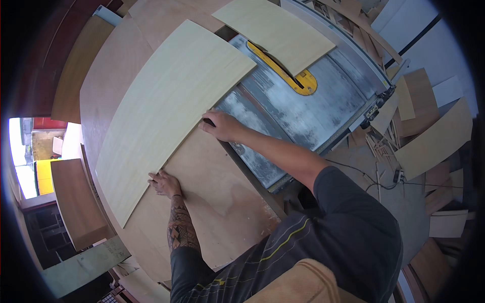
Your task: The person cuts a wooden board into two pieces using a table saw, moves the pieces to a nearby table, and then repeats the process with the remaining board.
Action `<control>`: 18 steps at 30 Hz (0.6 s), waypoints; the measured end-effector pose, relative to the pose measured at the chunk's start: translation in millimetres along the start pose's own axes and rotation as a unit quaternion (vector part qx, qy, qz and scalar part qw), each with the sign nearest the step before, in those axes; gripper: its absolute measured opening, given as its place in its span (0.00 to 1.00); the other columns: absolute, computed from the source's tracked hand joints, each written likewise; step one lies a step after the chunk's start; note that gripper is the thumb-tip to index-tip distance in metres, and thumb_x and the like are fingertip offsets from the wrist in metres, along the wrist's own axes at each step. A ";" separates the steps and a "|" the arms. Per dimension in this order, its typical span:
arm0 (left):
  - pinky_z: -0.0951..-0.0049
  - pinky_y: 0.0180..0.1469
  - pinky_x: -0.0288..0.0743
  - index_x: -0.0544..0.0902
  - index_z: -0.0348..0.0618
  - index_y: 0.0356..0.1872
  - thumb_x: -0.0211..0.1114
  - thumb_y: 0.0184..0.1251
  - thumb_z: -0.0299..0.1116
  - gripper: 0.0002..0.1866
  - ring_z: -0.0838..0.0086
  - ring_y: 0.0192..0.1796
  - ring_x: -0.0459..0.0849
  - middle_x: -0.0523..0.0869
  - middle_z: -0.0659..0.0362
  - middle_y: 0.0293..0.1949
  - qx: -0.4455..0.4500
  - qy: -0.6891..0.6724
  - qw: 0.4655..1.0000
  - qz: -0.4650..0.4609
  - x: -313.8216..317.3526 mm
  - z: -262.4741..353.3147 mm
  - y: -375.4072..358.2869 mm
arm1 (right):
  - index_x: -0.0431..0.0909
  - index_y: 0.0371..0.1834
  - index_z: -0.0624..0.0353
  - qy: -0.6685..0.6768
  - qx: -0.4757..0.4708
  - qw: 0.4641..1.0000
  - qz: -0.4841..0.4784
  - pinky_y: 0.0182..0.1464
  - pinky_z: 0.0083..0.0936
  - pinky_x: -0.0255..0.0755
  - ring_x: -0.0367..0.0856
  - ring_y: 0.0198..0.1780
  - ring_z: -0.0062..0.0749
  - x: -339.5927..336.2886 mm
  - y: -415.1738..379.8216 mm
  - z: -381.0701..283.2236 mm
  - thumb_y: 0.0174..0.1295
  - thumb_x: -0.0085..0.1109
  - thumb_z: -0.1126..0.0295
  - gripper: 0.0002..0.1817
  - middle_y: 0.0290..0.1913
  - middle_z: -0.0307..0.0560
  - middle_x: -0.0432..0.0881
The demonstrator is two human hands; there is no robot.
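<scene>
A long pale plywood panel (174, 96) lies across the wooden table top and reaches onto the near left part of the table saw. My left hand (164, 185) is at its near edge, fingers curled over the top face. Farther along that same edge, my right hand (223, 126) grips the panel close to the saw table's side, with a dark gap showing between thumb and fingers. A second pale plywood piece (278, 33) rests on the saw, beside the yellow blade insert (304, 83). The blade slot runs along this piece's left edge.
The grey metal saw table (308, 116) carries a rail (348, 43) along its far right side. Wood offcuts (434, 136) and a cable (374, 182) lie on the floor at right. A brown board (78, 202) leans at left. Bare wooden table top (222, 202) shows before me.
</scene>
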State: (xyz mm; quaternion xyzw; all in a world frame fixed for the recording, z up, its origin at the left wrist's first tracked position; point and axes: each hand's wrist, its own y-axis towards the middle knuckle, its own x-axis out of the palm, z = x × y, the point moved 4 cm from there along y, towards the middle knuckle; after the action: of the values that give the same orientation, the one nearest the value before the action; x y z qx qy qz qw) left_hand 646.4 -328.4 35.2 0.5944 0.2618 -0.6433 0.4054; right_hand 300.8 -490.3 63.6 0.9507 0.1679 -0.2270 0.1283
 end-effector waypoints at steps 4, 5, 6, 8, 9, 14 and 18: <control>0.38 0.80 0.44 0.51 0.51 0.83 0.42 0.83 0.57 0.36 0.48 0.83 0.53 0.49 0.42 0.82 -0.012 0.011 1.000 -0.011 -1.5 5.2 -1.4 | 0.84 0.43 0.65 0.299 0.051 0.951 -0.061 0.40 0.21 0.79 0.89 0.37 0.24 -70.7 -201.0 -48.7 0.74 0.59 0.65 0.12 0.34 0.47 0.89; 0.38 0.80 0.44 0.51 0.51 0.83 0.42 0.83 0.57 0.36 0.48 0.83 0.53 0.49 0.42 0.82 -0.004 0.020 1.000 -0.021 2.0 3.7 -1.6 | 0.84 0.38 0.64 0.319 0.112 0.937 -0.087 0.36 0.23 0.77 0.88 0.33 0.24 -82.6 -255.1 -47.8 0.75 0.58 0.65 0.13 0.30 0.45 0.88; 0.38 0.80 0.45 0.51 0.51 0.83 0.42 0.83 0.57 0.36 0.47 0.83 0.53 0.49 0.41 0.82 -0.004 0.016 1.000 -0.011 4.3 2.0 -0.1 | 0.83 0.36 0.63 0.274 0.109 0.952 -0.088 0.34 0.25 0.76 0.86 0.29 0.29 -92.1 -300.0 -38.6 0.73 0.60 0.64 0.13 0.27 0.46 0.87; 0.37 0.78 0.50 0.52 0.51 0.83 0.43 0.82 0.58 0.36 0.42 0.80 0.57 0.50 0.40 0.82 0.006 0.006 1.000 0.028 7.0 -2.6 4.3 | 0.83 0.35 0.62 0.156 0.173 0.966 -0.108 0.32 0.30 0.76 0.86 0.27 0.38 -103.0 -367.9 0.4 0.70 0.62 0.63 0.13 0.27 0.49 0.86; 0.37 0.78 0.50 0.52 0.51 0.83 0.43 0.82 0.58 0.36 0.42 0.80 0.57 0.50 0.40 0.82 0.012 0.006 1.000 0.028 13.9 -5.1 7.0 | 0.84 0.35 0.62 0.082 0.238 0.960 -0.126 0.33 0.34 0.77 0.87 0.28 0.42 -107.0 -392.4 27.8 0.69 0.64 0.61 0.14 0.28 0.52 0.87; 0.43 0.71 0.63 0.57 0.45 0.79 0.50 0.82 0.53 0.34 0.40 0.71 0.69 0.62 0.36 0.74 0.000 0.046 0.996 0.073 11.4 12.0 -31.7 | 0.83 0.47 0.66 0.034 0.450 0.892 0.033 0.47 0.46 0.78 0.88 0.46 0.55 -52.3 -444.1 205.3 0.69 0.58 0.61 0.17 0.42 0.60 0.88; 0.45 0.72 0.65 0.61 0.25 0.73 0.51 0.82 0.45 0.33 0.39 0.71 0.69 0.68 0.30 0.69 0.199 -0.063 0.977 0.049 -1.4 19.6 -135.9 | 0.85 0.50 0.65 0.085 0.469 0.879 -0.018 0.50 0.43 0.78 0.86 0.49 0.51 5.9 -383.4 280.9 0.64 0.60 0.65 0.16 0.44 0.58 0.88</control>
State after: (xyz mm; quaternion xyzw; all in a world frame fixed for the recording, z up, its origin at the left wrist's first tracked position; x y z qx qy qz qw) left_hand 522.4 -271.6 20.0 0.6333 0.0729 -0.6983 0.3257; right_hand 51.9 -229.6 -246.2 0.9121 0.0693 -0.1999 -0.3512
